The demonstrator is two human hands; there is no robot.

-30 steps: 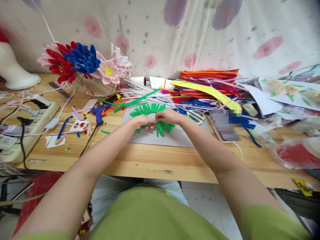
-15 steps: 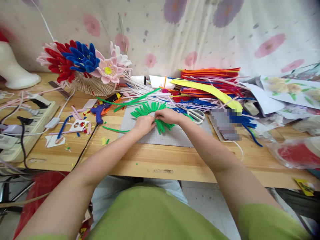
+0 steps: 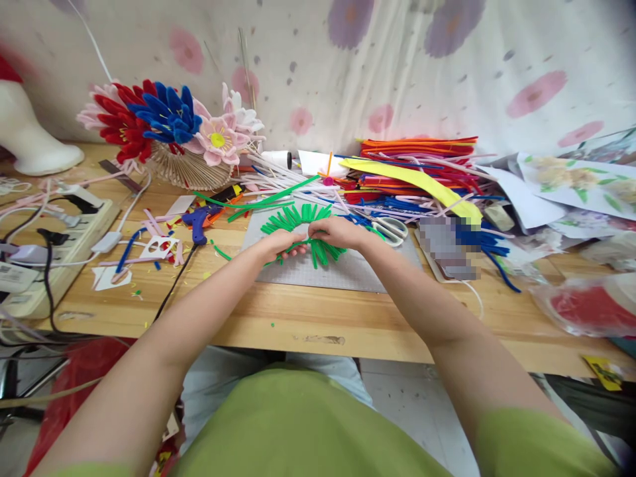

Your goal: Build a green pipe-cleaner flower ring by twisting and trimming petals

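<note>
Both hands close in on a ring of green fuzzy loops (image 3: 307,213)

The ring lies between and under the left hand (image 3: 285,245) and the right hand (image 3: 332,233), its loops fanning out beyond the fingers and below the right hand. The left hand is partly closed, fingers curled under, holding a thin green fuzzy strand (image 3: 302,244) at the ring's near side. The right hand has its fingertips pinched together just beside the left fingertips, at the ring; what sits between them is too small to tell.

Beneath both hands is a flat grey mat (image 3: 342,278) on the pale wooden tabletop (image 3: 223,318). Beyond the left hand, long green fuzzy stems (image 3: 278,199) reach across the mat's far edge. Left of that hand lie a blue-and-orange glue gun (image 3: 199,228) and, farther left, a cream power strip (image 3: 69,248). Red, blue and pink fuzzy flowers (image 3: 171,116) stand over a pleated beige fan (image 3: 191,169) beyond it.

To the right hand's right are white-handled scissors (image 3: 395,232), then a flat, pixelated object (image 3: 434,265). Beyond it, a curved yellow strip (image 3: 422,182) lies over piled fuzzy stems, with a red and orange bundle (image 3: 420,147) behind.
</note>
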